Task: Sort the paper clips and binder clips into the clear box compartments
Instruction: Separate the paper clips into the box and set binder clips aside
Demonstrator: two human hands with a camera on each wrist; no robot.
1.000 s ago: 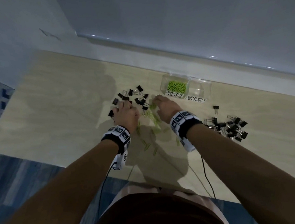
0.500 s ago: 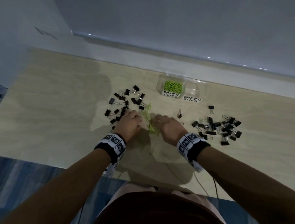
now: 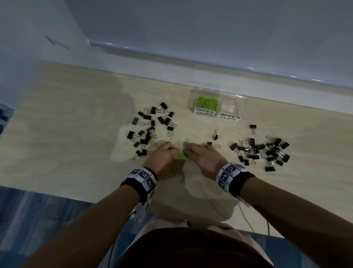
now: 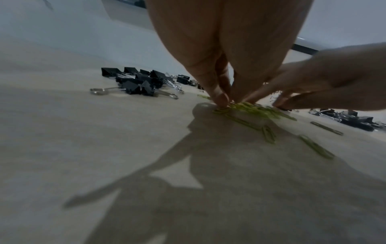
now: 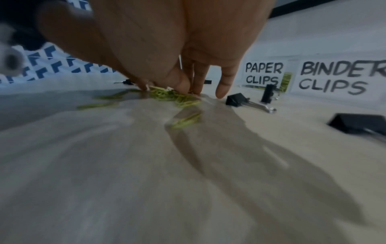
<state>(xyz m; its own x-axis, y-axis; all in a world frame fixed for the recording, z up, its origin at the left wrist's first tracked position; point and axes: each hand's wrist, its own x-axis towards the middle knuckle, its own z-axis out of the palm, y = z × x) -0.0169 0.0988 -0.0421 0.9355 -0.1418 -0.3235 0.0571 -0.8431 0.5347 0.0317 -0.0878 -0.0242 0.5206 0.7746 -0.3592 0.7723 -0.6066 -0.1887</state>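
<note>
We had both hands down on the green paper clips (image 3: 181,155) lying mid-table: our left hand (image 3: 162,159) pinched at the pile with gathered fingertips, our right hand (image 3: 202,155) likewise pressed into it. The clear box (image 3: 217,105) stood farther off, right of centre.

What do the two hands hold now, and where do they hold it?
Both the left hand and the right hand pinch the green paper clips between fingertips, at the pile's two sides.
</note>
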